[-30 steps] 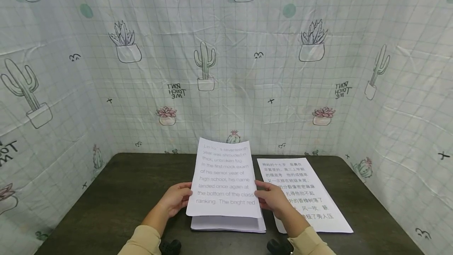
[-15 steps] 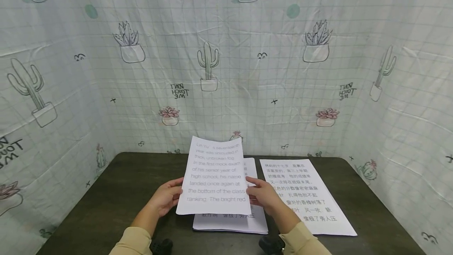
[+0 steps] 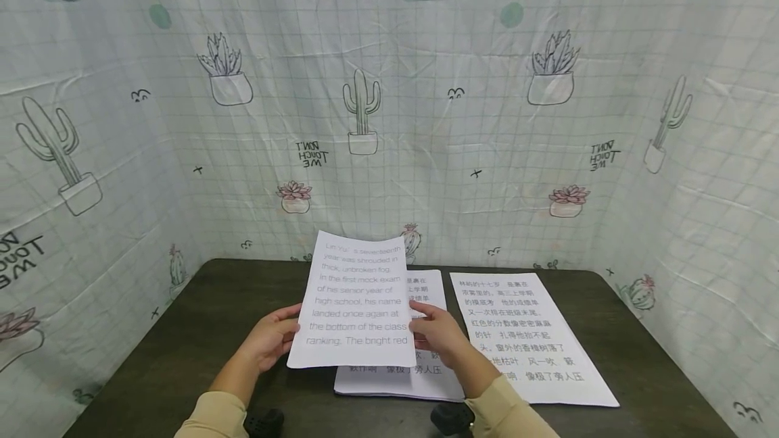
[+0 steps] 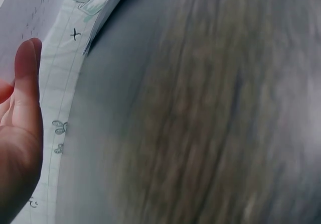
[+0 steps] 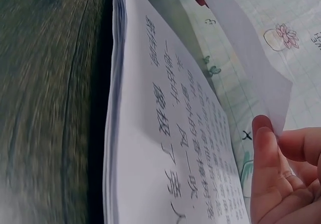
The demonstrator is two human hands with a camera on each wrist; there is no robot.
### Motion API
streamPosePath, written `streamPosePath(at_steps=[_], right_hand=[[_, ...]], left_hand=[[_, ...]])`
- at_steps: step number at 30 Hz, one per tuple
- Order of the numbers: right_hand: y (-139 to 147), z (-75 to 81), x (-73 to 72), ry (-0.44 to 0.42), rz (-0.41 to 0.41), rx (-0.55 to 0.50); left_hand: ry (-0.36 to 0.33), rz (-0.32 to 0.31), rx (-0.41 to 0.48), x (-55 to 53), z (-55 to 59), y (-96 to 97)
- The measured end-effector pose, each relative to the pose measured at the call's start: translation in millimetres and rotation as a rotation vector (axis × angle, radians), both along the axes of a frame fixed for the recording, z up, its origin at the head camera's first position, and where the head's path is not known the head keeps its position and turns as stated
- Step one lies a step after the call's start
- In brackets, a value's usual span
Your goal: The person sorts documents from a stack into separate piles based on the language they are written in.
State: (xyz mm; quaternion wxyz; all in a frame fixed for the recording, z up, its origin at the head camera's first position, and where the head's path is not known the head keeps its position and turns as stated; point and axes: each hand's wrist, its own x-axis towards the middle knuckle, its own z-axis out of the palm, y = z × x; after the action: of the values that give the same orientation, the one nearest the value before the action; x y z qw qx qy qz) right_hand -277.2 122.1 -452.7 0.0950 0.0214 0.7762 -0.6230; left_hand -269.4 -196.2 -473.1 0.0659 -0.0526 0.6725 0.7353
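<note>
A white sheet of paper (image 3: 356, 303) printed with English text is held up, tilted, between both hands. My left hand (image 3: 270, 338) pinches its left edge; in the left wrist view the thumb and fingers of that hand (image 4: 22, 118) show at the far left. On the opposite edge, my right hand (image 3: 439, 334) pinches the sheet between thumb and fingers, plain in the right wrist view, where the sheet (image 5: 251, 48) bends above the stack. Below and to the right lies a stack of paper (image 3: 398, 384) with Chinese text on top, partly covered by the held sheet.
Another page with Chinese text (image 3: 535, 336) lies on the dark wooden table (image 3: 213, 316), right of the stack. Behind the table hangs a pale curtain (image 3: 420, 174) with cactus drawings. Dark wrist devices (image 3: 265, 422) show at both cuffs.
Both hands have carried the English sheet leftward from over the stack. More of the Chinese page on top of the stack now shows. The camera view has shifted slightly.
</note>
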Motion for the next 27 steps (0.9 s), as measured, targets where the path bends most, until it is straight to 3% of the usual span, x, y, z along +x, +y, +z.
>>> streamPosePath(at_steps=[16, 27], right_hand=[[-39, 1.2, -2.0, -0.006, 0.072, -0.028], [-64, -4.3, -0.7, -0.02, 0.081, -0.048]], left_hand=[[0.001, 0.006, -0.043, 7.7, 2.4, -36.0], [-0.028, 0.049, -0.113, 11.9, 2.7, -58.5]])
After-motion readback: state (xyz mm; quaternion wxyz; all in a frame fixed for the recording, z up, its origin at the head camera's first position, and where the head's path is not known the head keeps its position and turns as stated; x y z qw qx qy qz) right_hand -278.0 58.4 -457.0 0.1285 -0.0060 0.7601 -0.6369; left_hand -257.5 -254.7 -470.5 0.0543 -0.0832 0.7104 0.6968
